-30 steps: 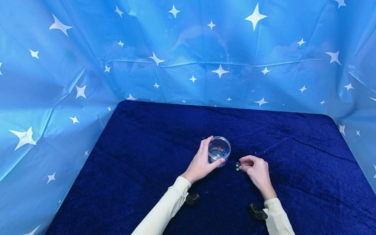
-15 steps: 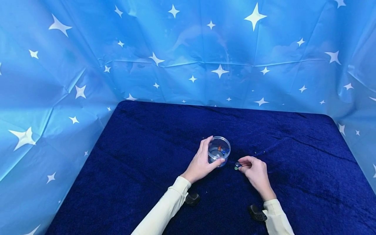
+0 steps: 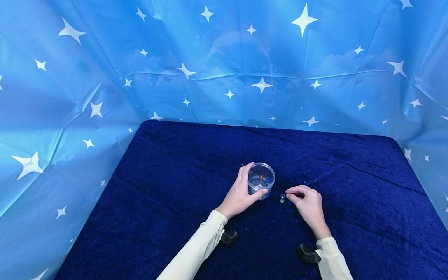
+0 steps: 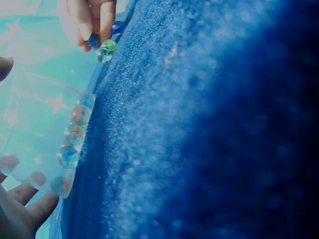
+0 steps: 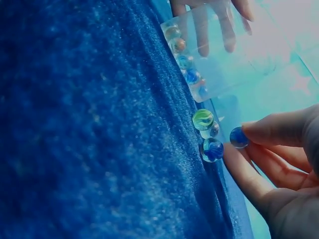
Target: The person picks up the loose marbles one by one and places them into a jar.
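Observation:
My left hand grips a clear round plastic jar standing on the cloth, thumb at the front and fingers round its left side. Several marbles lie at its bottom, among them an orange marble and a blue one. To the right of the jar, my right hand pinches a dark blue marble between thumb and fingertip. Just beside those fingertips, a green-swirled marble, a clear marble and another blue marble rest close together on the cloth.
Dark blue velvety cloth covers the table. A blue backdrop with white stars hangs behind and at the sides. Black devices sit at both wrists. Tiny specks dot the cloth beyond the right hand.
My right hand has moved slightly left, then back right, and now a blue marble shows on the cloth below its fingers. The green marble has shifted slightly. My left hand and the jar stay put.

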`<state>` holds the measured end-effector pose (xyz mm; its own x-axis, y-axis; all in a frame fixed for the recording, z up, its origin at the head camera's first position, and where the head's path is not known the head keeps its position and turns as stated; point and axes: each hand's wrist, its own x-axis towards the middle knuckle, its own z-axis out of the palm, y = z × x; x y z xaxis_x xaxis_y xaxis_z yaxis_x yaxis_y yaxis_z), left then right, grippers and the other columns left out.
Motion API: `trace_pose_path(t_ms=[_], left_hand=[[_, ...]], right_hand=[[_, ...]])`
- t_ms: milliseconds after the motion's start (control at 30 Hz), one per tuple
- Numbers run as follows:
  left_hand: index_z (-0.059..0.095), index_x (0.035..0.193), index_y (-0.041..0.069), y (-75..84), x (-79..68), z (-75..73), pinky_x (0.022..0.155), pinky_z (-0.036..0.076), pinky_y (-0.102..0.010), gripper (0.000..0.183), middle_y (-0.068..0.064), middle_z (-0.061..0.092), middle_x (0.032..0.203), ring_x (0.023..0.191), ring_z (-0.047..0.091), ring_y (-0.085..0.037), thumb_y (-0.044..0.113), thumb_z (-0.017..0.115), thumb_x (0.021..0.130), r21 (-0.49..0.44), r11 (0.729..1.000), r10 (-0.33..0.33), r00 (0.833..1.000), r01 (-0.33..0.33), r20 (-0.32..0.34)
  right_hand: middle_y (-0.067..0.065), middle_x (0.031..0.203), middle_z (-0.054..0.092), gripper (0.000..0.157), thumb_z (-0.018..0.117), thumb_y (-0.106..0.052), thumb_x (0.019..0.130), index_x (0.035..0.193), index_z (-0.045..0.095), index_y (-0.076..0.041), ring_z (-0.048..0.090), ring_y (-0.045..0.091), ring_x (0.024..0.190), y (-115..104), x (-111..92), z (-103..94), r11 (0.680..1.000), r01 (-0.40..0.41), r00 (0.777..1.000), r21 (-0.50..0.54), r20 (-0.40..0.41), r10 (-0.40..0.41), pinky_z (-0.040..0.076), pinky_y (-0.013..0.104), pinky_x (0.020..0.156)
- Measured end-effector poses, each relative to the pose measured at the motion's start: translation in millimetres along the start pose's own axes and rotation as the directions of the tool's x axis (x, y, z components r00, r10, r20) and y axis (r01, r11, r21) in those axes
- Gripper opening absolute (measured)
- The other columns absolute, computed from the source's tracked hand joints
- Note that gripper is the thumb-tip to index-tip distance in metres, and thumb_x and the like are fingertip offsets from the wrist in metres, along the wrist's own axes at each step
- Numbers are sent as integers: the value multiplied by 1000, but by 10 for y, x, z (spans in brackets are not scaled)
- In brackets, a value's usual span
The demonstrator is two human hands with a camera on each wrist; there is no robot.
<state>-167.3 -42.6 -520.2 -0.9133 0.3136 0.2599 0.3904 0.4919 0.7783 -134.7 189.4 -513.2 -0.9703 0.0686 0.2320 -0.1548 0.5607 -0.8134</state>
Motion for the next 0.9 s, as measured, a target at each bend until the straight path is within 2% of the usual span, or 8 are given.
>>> trace_pose_path(t_ms=[167, 400, 600, 667, 767, 900], left_hand=[[28, 158, 4, -14, 2, 8, 115, 39, -46, 91, -13, 39, 155, 138, 48, -33, 37, 79, 90, 4, 1000, 1, 1000, -1, 0], [28, 158, 5, -22, 2, 9, 114, 39, -47, 91, -12, 39, 155, 138, 48, -33, 38, 79, 90, 4, 1000, -5, 1000, 5, 1], [28, 159, 5, -21, 6, 4, 114, 39, -46, 91, -12, 39, 155, 137, 49, -32, 39, 78, 90, -1, 1000, -8, 1000, 8, 4], [28, 159, 5, -24, 8, 7, 115, 39, -46, 92, -12, 39, 155, 137, 49, -32, 38, 78, 90, 2, 1000, -1, 1000, 1, 2], [29, 158, 4, -33, 13, 17, 114, 40, -46, 91, -13, 40, 154, 137, 50, -32, 38, 79, 89, 8, 1000, 10, 1000, -10, -6], [29, 158, 4, -45, 13, 26, 114, 40, -46, 91, -13, 40, 154, 137, 49, -32, 38, 78, 89, 14, 1000, 13, 1000, -13, -11]], right_hand=[[12, 91, 77, 9, 81, 5, 80, 87, 81, -1, 66, 1, 78, 7, -1, -13, 998, -32, 999, 50, -30, 33, 45, 9, 68], [16, 91, 77, 8, 80, 7, 81, 88, 81, 3, 63, -6, 79, -5, 27, -28, 989, -35, 996, 141, -81, 47, 46, 10, 70], [20, 94, 77, 8, 80, 6, 84, 92, 80, 6, 65, -9, 78, -137, 71, -46, 975, -49, 988, 219, -130, 79, 47, 8, 70], [22, 95, 77, 8, 79, 5, 86, 93, 79, 8, 66, -8, 75, -171, 86, -41, 964, -60, 986, 258, -133, 97, 48, 9, 68], [28, 97, 74, 9, 74, 7, 89, 96, 77, 13, 69, -5, 73, -220, 106, -28, 930, -78, 985, 358, -114, 126, 52, 11, 68], [35, 98, 71, 9, 69, 12, 91, 97, 74, 18, 72, 0, 74, -241, 135, -4, 882, -68, 988, 466, -93, 125, 56, 16, 71]])
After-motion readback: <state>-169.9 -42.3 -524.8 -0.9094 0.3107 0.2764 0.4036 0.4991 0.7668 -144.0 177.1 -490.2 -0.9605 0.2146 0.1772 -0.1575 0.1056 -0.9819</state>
